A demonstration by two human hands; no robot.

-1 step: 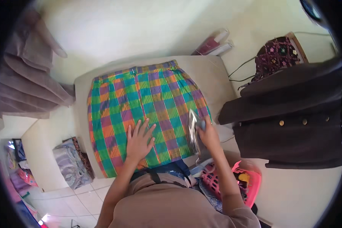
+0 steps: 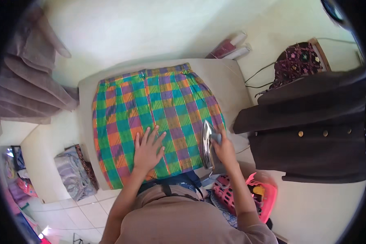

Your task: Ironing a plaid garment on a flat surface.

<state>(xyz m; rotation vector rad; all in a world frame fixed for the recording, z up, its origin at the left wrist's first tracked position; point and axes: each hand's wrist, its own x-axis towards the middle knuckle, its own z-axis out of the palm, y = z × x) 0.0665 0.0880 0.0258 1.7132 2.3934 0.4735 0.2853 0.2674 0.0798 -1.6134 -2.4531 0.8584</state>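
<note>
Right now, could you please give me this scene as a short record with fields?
Left hand: open, spread on the checked skirt
Right hand: closed on the handle of the iron
Iron: at the skirt's right side, tip pointing away from the person
Skirt: green, orange and purple, laid out with its waistband at the far end
Surface: beige covered board
To the right: dark buttoned garment, pink basket
To the left: folded grey patterned cloth

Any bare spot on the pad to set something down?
On the beige pad: upper right, between the plaid skirt and pad's right edge; narrower strip left of the skirt. Crowded: lower right, around the iron, right hand and pink basket.
</note>
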